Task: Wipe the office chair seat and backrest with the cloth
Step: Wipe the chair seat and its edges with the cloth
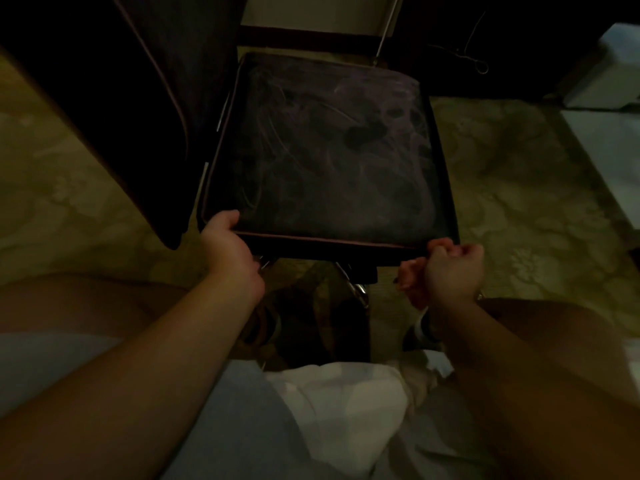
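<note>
The office chair's dark seat [329,150], edged with pale piping and streaked with faint smears, fills the middle of the dim view. Its dark backrest [138,98] rises along the left side. My left hand [225,244] grips the seat's near left corner, thumb on top. My right hand [453,268] is a closed fist at the near right corner, bunched around a reddish cloth [410,282] that pokes out to the left of the fingers and touches the seat's front edge.
Patterned beige carpet [519,188] surrounds the chair. The chrome chair base [360,292] shows under the seat's front edge. A white piece of furniture [609,133] stands at the right, and dark furniture with a thin cable [476,62] sits behind the chair.
</note>
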The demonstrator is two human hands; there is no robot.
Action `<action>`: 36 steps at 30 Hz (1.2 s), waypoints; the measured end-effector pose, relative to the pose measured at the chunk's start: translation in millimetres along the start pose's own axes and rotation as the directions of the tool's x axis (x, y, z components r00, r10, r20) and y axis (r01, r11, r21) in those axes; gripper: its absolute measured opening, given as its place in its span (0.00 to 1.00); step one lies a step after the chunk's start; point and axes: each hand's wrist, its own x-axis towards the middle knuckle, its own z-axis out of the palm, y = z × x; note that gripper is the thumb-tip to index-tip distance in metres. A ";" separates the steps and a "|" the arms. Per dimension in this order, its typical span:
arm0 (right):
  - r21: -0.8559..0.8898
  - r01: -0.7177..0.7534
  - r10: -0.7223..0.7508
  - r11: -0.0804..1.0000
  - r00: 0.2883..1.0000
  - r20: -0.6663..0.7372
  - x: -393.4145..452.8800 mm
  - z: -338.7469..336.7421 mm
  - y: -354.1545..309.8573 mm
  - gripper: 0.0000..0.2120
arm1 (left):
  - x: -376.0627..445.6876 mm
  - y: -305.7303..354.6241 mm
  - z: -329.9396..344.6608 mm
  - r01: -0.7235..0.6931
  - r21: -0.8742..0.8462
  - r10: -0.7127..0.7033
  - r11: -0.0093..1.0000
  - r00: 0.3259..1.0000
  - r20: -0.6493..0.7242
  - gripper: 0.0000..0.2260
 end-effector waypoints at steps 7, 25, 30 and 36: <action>-0.200 0.190 -0.154 0.961 0.971 0.185 -48.6 8.4 -25.3 0.06 | 3.6 3.2 -8.4 0.018 -0.086 -0.019 0.996 1.000 -0.005 0.20; -0.201 0.250 -0.192 0.947 0.944 0.267 -43.5 18.7 -39.3 0.02 | 1.5 -5.7 -21.6 0.106 -0.089 -0.103 0.990 0.994 0.044 0.28; -0.137 0.164 -0.127 0.977 0.960 0.248 -41.1 24.0 -31.2 0.05 | 7.2 -1.5 -30.3 0.106 -0.090 -0.101 0.990 0.993 0.059 0.28; -0.244 0.307 -0.223 0.920 0.922 0.316 -63.8 41.2 -41.4 0.05 | 8.0 -7.9 -36.5 0.119 -0.063 -0.114 0.991 0.990 0.082 0.27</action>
